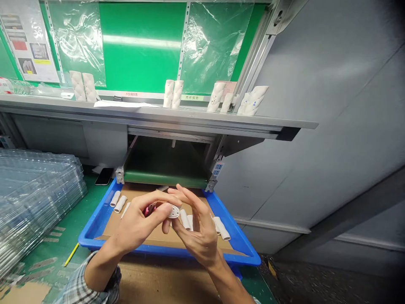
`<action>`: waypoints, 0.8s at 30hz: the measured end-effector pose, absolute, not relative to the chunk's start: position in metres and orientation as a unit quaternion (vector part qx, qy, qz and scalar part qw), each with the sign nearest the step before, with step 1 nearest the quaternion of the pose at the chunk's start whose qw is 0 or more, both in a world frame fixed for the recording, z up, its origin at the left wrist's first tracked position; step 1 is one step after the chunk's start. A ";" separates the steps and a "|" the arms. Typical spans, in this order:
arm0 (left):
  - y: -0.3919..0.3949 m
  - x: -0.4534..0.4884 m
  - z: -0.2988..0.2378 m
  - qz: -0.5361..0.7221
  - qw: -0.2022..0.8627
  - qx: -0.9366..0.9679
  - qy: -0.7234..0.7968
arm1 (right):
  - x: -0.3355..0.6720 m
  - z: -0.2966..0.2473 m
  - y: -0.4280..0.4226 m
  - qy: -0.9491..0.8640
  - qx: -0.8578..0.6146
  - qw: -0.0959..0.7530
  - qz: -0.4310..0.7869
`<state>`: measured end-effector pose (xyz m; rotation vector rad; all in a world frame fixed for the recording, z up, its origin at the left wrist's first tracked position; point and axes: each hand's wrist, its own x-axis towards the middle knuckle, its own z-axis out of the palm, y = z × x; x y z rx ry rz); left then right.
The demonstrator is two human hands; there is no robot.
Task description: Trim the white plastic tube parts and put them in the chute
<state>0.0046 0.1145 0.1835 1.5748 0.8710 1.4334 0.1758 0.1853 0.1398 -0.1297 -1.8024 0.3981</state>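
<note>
My left hand (137,221) is closed, thumb and fingers pinching a small white oval part (174,212) with holes in the end that faces me. Something pink and dark (149,209) shows inside that palm, mostly hidden by the fingers. My right hand (201,230) is beside the part, its fingers apart and slightly curved. Its thumb is close to the part's lower edge; whether they touch I cannot tell. Beneath both hands, several white tubes (223,229) lie in a blue tray (245,249) lined with cardboard.
A green conveyor belt (167,175) ends over the tray's far side. Stacked clear plastic trays (41,198) stand at left, near a phone (104,176) and a yellow stick (71,255). Above runs a metal shelf (190,116) bearing white tubes (217,97). A grey wall (316,105) stands right.
</note>
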 end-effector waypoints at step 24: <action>0.092 0.012 0.189 0.573 0.431 0.620 0.317 | 0.180 0.163 0.182 -0.651 -0.122 0.433 0.611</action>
